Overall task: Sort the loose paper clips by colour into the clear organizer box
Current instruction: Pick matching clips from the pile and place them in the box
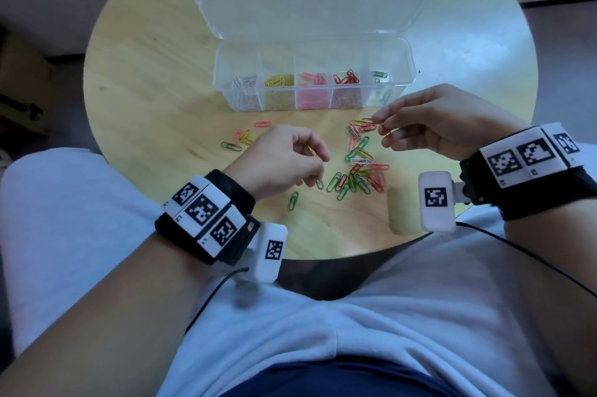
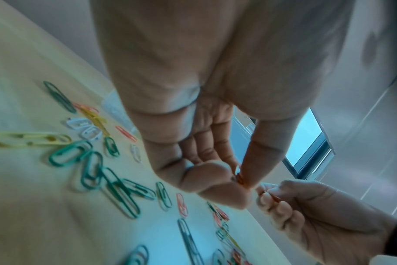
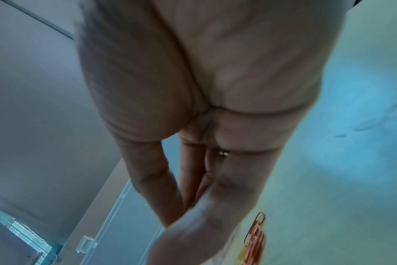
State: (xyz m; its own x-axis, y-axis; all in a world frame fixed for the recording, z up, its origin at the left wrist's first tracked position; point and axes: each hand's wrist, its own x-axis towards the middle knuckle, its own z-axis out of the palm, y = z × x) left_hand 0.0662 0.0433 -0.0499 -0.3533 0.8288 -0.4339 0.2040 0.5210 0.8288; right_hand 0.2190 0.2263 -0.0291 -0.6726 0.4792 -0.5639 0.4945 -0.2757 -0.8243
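The clear organizer box [image 1: 400, 86] stands open at the table's middle back. Its compartments, from left to right, hold white, yellow, pink, red and green clips. Loose mixed paper clips [image 1: 361, 177] lie in front of it between my hands. My left hand [image 1: 318, 167] hovers over the pile's left side with fingers curled; in the left wrist view, thumb and forefinger pinch a small red clip [image 2: 240, 179]. My right hand [image 1: 381, 127] is above the pile's far end, just before the box, and pinches a red clip [image 2: 271, 196] in its fingertips.
The box's lid [image 1: 310, 9] lies flat behind it. A small group of pink, yellow and green clips [image 1: 240, 139] sits left of my left hand. One green clip [image 1: 293, 200] lies near the front edge of the round wooden table [image 1: 155, 73]. My lap is below.
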